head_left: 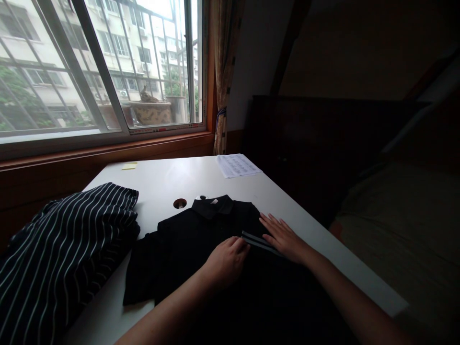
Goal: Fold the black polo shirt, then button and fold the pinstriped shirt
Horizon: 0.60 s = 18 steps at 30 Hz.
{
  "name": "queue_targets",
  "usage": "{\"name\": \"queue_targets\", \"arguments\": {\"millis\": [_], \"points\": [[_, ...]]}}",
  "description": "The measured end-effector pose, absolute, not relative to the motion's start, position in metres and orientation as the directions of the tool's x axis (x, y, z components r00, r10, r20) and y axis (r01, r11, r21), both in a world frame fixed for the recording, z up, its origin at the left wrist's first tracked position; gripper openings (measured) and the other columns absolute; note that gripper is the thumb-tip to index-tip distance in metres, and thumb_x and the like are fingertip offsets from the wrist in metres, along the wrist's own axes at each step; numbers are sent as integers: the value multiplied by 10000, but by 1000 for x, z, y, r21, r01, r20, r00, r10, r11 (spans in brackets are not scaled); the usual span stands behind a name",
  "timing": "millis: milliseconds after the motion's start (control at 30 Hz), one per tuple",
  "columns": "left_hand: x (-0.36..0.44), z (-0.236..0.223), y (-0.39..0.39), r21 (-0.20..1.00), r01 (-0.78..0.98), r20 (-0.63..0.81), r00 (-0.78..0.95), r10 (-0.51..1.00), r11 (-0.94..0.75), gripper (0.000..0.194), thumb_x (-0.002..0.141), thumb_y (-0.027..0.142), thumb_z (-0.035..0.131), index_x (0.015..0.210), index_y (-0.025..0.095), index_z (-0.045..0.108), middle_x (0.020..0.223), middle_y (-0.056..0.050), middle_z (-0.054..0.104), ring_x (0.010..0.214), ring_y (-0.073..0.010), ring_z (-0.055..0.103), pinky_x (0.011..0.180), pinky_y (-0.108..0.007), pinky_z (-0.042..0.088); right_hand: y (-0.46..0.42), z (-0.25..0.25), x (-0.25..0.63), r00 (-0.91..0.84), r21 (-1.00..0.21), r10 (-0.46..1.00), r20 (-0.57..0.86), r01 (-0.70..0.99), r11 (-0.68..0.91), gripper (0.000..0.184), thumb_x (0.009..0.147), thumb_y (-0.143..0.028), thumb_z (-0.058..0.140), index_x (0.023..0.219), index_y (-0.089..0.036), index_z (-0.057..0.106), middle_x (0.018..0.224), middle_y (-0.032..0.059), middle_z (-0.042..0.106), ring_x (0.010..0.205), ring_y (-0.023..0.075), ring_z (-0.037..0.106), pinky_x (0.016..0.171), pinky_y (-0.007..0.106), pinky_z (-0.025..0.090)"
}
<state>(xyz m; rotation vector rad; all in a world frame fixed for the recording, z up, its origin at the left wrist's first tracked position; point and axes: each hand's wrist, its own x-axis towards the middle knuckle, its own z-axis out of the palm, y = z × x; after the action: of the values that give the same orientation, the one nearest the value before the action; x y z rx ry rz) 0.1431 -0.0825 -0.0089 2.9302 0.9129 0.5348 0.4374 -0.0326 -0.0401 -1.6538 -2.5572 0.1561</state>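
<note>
A black collared shirt (187, 244) lies spread on the white table (161, 177), its collar towards the window. My left hand (228, 258) is closed on the shirt's fabric at the end of a grey-striped band (260, 243), which looks like a sleeve edge folded inward. With fingers stretched out, my right hand (282, 237) lies flat on the shirt at the right shoulder side, beside the same band. The lower part of the shirt is dark and partly hidden by my forearms.
A heap of dark striped cloth (72, 239) covers the table's left side. Printed sheets (237, 165) lie at the far right corner and a yellow note (130, 165) at the far left. A round hole (180, 203) opens in the tabletop beyond the shirt. A barred window (108, 72) stands behind.
</note>
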Motion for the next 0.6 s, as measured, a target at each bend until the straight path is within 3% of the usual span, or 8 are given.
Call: {"name": "queue_targets", "arguments": {"millis": [133, 400, 600], "points": [[143, -5, -84, 89, 535, 320, 784, 532, -841, 379, 933, 161, 480, 1297, 101, 567, 1300, -127, 570, 1147, -244, 538, 1047, -346, 476, -28, -44, 457, -344, -111, 939, 17, 932, 344, 646, 1012, -589, 215, 1590, -327, 92, 1650, -27, 135, 1521, 244, 80, 1232, 514, 134], [143, -12, -82, 86, 536, 336, 778, 531, -840, 392, 942, 170, 468, 1316, 94, 559, 1299, -129, 575, 1184, -251, 522, 1050, -350, 473, -9, -45, 508, -121, -64, 992, -35, 991, 118, 684, 990, -576, 201, 1580, -232, 237, 1635, 23, 206, 1510, 295, 153, 1197, 567, 226], [144, -15, -82, 89, 524, 353, 779, 519, -847, 397, 946, 175, 469, 1327, 97, 549, 1269, -128, 586, 1188, -253, 522, 1050, -363, 472, -6, -23, 466, -249, -106, 954, 167, 958, 268, 633, 1024, -502, 195, 1564, -183, 283, 1625, 79, 254, 1499, 243, 228, 1206, 474, 258]]}}
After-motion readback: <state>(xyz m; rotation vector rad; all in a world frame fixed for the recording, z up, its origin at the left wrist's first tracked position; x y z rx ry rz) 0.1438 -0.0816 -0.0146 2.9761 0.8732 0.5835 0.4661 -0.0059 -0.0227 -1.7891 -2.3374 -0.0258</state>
